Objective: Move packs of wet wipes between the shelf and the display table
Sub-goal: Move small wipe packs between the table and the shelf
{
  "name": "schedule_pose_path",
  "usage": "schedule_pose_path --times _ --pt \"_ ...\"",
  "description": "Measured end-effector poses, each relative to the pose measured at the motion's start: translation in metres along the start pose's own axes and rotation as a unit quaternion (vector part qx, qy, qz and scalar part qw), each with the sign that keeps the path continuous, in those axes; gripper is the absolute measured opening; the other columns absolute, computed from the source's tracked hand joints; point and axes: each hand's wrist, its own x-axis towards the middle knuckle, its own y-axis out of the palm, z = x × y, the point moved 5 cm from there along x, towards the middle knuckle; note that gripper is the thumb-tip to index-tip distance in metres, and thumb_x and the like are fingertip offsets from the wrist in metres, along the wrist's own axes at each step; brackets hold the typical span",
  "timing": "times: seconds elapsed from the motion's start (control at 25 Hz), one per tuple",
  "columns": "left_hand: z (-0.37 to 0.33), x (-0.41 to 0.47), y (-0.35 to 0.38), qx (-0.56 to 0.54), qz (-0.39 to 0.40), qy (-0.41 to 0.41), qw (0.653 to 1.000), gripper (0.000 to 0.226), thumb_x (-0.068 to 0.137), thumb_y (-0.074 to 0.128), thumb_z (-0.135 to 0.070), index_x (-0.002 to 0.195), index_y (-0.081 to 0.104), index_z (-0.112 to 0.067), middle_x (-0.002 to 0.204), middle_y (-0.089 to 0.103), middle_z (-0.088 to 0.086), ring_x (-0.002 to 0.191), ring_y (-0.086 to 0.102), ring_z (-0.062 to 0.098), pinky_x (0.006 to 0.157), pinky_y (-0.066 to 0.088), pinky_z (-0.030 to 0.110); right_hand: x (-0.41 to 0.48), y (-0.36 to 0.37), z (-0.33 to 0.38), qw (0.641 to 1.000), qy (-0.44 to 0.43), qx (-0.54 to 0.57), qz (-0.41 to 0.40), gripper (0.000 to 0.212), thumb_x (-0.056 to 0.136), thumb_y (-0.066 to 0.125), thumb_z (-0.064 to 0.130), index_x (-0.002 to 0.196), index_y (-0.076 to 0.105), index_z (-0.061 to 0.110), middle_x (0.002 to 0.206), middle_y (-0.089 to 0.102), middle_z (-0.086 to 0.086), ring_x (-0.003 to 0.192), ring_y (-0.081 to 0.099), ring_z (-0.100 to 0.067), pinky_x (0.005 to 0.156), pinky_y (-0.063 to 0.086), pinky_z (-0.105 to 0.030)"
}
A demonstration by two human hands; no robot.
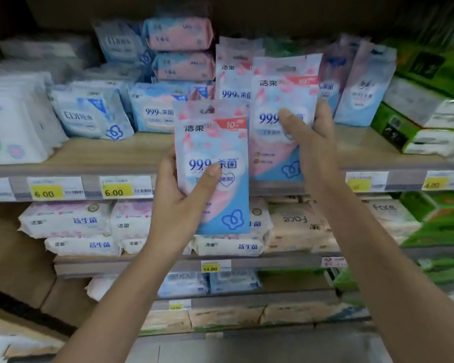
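Holding: two packs, one per hand, both in the air in front of the shelf (pixel 116 150); neither rests on it.
Left hand (pixel 178 205): thumb pressed across the front of the left pack (pixel 220 142), fingers hidden behind it, pinching its lower left part.
Left pack: upright, long axis vertical, print facing the camera. It straddles the shelf's front edge, top above and bottom well below.
Right hand (pixel 309 148): thumb on the front of the right pack (pixel 281 95), fingertips (pixel 323 113) curled round its right edge, pinching it at mid-height.
Right pack: also upright, higher than the left one, mostly above the shelf's front edge.
Row (pixel 233 74): like packs standing on the shelf, just behind the right pack.
Price tags (pixel 117 191): on the shelf's front edge, left of both hands.
Table: not in view.
Relation that counts: each pack rises above its grip, so the free top edge leads and the hand trails below. The right hand is the nearer to the row on the shelf.
Step, as a guess: the packs are either just off the row or about to go back; nothing here settles which.
Next move: if back to the shelf, right pack first, kept vertical and set in front of the row. If to the table, both come away from the shelf together.
Risk: the thin packs may flop, or knock the row over.
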Motion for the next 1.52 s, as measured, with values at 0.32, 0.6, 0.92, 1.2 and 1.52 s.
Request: schedule_pose_path --times 0.32,0.6,0.92,1.2,1.52 --pt "-0.012 0.097 0.043 0.034 0.032 0.093 0.995 0.028 0.09 0.062 -0.013 0.11 0.044 -0.019 0.102 0.062 -0.005 0.091 0.063 -0.001 0.081 0.054 0.021 0.084 0.035 -0.055 0.998 0.024 -0.054 0.023 0.029 0.08 0.067 0.046 0.102 0.054 0.031 0.12 0.053 -0.012 0.112 0.057 -0.026 0.095 0.048 -0.054" --pt "0.021 0.125 0.063 0.1 0.016 0.115 0.988 0.042 0.081 0.063 -0.046 0.117 0.05 -0.03 0.124 0.05 0.0 0.13 0.043 0.022 0.111 0.034 0.048 0.075 0.033 -0.067 0.994 0.095 0.053 0.005 0.05 0.091 0.051 0.047 0.134 0.05 0.022 0.14 0.052 -0.001 0.131 0.048 -0.019 0.11 0.039 -0.045" --pt "0.019 0.123 0.076 0.112 0.067 0.029 0.991 0.078 0.086 0.064 -0.009 0.148 0.017 -0.016 0.127 0.044 -0.025 0.105 0.046 -0.021 0.097 0.044 0.018 0.059 0.05 -0.051 0.992 0.084 0.054 0.073 0.069 0.077 0.057 0.021 0.143 0.035 0.014 0.13 0.059 -0.003 0.116 0.058 -0.012 0.101 0.046 -0.026" --pt "0.002 0.119 0.078 0.119 0.142 0.029 0.982 0.07 0.076 0.053 0.028 0.122 0.03 -0.018 0.095 0.046 -0.023 0.076 0.056 -0.024 0.061 0.046 0.004 0.062 0.053 -0.055 0.993 0.053 0.008 0.106 0.042 0.094 0.049 -0.004 0.128 0.038 0.017 0.112 0.06 0.004 0.094 0.063 0.003 0.081 0.052 -0.016" --pt "-0.008 0.109 0.04 0.189 0.004 0.13 0.973 0.064 0.071 0.069 -0.02 0.13 0.044 -0.016 0.126 0.053 0.002 0.117 0.052 0.012 0.098 0.046 0.03 0.046 0.024 -0.03 0.979 -0.037 -0.182 -0.089 0.053 0.078 0.06 0.034 0.128 0.048 0.018 0.12 0.052 0.009 0.119 0.047 -0.012 0.105 0.04 -0.035"
